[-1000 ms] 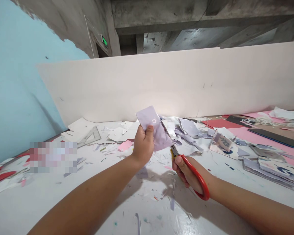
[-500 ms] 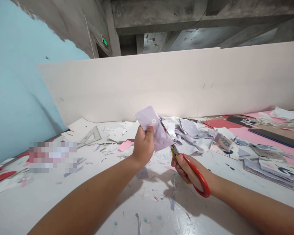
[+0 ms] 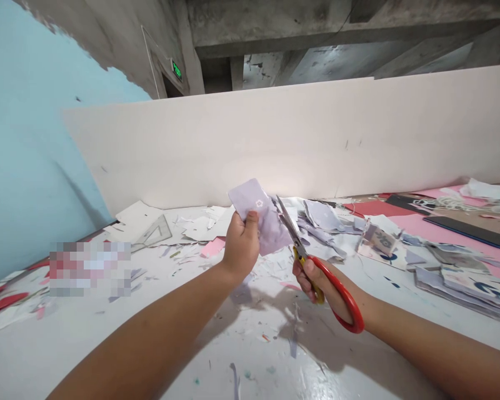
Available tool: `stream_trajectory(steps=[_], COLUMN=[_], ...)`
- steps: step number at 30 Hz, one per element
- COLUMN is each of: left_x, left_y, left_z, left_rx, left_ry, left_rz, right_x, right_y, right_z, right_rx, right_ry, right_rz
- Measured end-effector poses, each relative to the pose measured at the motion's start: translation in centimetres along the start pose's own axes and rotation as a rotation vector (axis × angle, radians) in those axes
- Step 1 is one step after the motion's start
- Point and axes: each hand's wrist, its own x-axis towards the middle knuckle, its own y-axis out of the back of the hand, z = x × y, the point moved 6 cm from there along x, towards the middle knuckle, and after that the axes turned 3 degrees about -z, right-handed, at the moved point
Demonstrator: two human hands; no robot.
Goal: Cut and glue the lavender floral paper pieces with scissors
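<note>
My left hand (image 3: 241,247) is closed on a pale lilac paper card (image 3: 261,214) with a small white flower mark, holding it up above the white table (image 3: 108,344). My right hand (image 3: 323,286) grips red-handled scissors (image 3: 316,266), fingers through the loops. The blades sit at the card's right edge, slightly apart, pointing up and to the left.
Paper scraps litter the tabletop. A clear set square (image 3: 152,233) lies on white sheets at the back left. Lilac cut-outs (image 3: 458,275) pile up on the right, beside pink paper (image 3: 433,230) and a dark phone (image 3: 469,231). A tall white board (image 3: 275,139) walls off the back.
The scissor blades have parted a little and moved up along the card's right edge. My right hand shifted slightly right. My left hand and the card stayed nearly still.
</note>
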Motion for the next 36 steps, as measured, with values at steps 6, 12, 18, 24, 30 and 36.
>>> stream_trajectory(steps=[6,12,18,24,30,36], left_x=[-0.1,0.7,-1.8,-3.1,-2.7,-0.3], left_y=[-0.1,0.4,-2.5,-3.6,-3.5,-2.1], left_z=[-0.1,-0.7,-1.0,-1.7,-2.6,-1.7], left_rx=[-0.021,-0.056,0.093,0.003,-0.087,-0.26], left_ry=[0.037,0.062,0.083,0.229,0.312,0.252], left_rz=[-0.004,0.052,-0.352,-0.529,-0.525,-0.288], right_x=[0.1,0.5,1.1,1.0,0.6,0.5], right_y=[0.3,0.8,2.3,3.1,3.0,2.1], right_z=[0.1,0.4,-0.1,-0.1,-0.7,-0.3], right_rx=[0.128,0.164,0.464,0.32,0.063,0.011], right_ry=[-0.108,-0.052,0.073,0.073,0.045,0.003], right_rz=[0.091,0.108,0.272,0.376,0.382,0.216])
